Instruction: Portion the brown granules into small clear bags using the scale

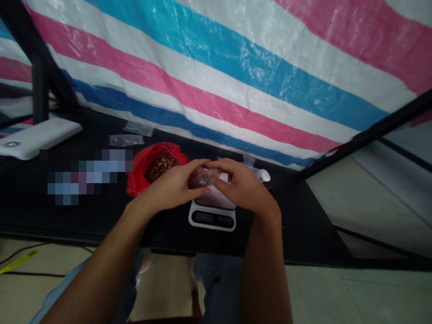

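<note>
On a black table (162, 238) beneath a pink-and-blue striped tarpaulin (216, 76), the left hand (168, 186) and right hand (245, 184) pinch a small clear container (204, 177) between their fingertips above a digital kitchen scale (212, 219), with a red plastic bag (135, 180) of brown pieces just left and clear plastic bags (126, 140) toward the upper left.

Tarpaulin (216, 76) striped in pink, white and blue; bag (134, 180) coloured red; scale (212, 227) cased in white; small bottle (204, 178) moulded clear.

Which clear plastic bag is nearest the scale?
The small bag just behind the right hand, past the far edge of the scale. The other two, upper bag and lower bag, lie well left, beyond the red bag.
</note>
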### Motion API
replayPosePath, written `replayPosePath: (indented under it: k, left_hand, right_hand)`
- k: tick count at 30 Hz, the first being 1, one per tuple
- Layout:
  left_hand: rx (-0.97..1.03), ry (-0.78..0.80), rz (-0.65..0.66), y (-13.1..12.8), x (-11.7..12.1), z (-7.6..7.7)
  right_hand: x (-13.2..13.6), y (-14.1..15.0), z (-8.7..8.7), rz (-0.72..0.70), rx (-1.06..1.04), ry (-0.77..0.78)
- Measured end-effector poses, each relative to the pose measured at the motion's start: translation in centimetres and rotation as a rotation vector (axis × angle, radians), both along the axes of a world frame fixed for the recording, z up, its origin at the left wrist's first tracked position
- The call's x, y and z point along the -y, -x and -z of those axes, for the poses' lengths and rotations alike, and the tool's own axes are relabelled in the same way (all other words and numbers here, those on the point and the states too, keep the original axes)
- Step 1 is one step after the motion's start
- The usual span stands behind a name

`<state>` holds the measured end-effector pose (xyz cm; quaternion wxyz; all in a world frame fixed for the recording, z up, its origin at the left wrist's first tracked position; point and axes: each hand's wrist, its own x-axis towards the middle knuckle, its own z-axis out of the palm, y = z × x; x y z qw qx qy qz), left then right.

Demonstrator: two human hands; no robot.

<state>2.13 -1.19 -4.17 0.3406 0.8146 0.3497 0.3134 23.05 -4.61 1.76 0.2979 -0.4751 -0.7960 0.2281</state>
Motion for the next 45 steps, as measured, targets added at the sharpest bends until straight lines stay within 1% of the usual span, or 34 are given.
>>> replayPosePath:
  k: [4, 7, 13, 16, 19, 22, 26, 29, 32, 36, 39, 42, 45]
  left_hand:
    - [0.017, 0.021, -0.020, 0.2, 0.2, -0.5]
    - [0.022, 0.003, -0.045, 0.3, 0.2, -0.6]
    - [0.024, -0.013, -0.068, 0.3, 0.1, -0.2]
    - [0.027, 0.011, -0.073, 0.2, 0.0, 0.1]
    - [0.029, 0.055, -0.078, 0.3, -0.1, 0.3]
    - [-0.003, 0.098, -0.061, 0.8, -0.2, 0.4]
    - [-0.015, 0.194, 0.010, 1.8, -0.3, 0.4]
    - [0.004, 0.235, 0.015, 2.2, -0.5, 0.6]
    - [0.081, 0.216, -0.009, 2.0, -0.7, 0.7]
    - [0.233, 0.217, -0.019, 1.3, -0.5, 0.4]
    - [0.273, 0.228, -0.034, 1.1, -0.2, -0.1]
    - [0.308, 0.251, -0.016, 1.2, 0.1, -0.7]
    - [0.367, 0.273, 0.013, 1.7, 0.3, -1.1]
  right_hand:
    - [0.0, 0.2, -0.1, 0.046, -0.065, 0.000]
    - [0.0, 0.2, 0.0, 0.079, -0.072, -0.018]
    - [0.0, -0.1, 0.0, 0.082, -0.098, -0.001]
    - [0.0, -0.6, 0.3, 0.072, -0.135, 0.047]
    - [-0.1, -1.6, 0.9, 0.106, -0.161, 0.105]
    - [-0.3, -2.6, 1.8, 0.140, -0.065, 0.127]
    - [-0.9, -3.3, 2.9, 0.160, 0.119, 0.164]
    - [-1.1, -3.3, 3.3, 0.190, 0.165, 0.210]
    - [-0.8, -2.7, 2.7, 0.169, 0.097, 0.177]
    - [-0.2, -1.1, 1.1, 0.057, -0.045, 0.050]
    - [-0.1, 0.2, 0.3, -0.008, -0.080, 0.030]
    - [-0.2, 0.6, 0.0, -0.019, -0.146, 0.006]
    - [-0.1, 0.3, -0.1, 0.010, -0.195, 0.002]
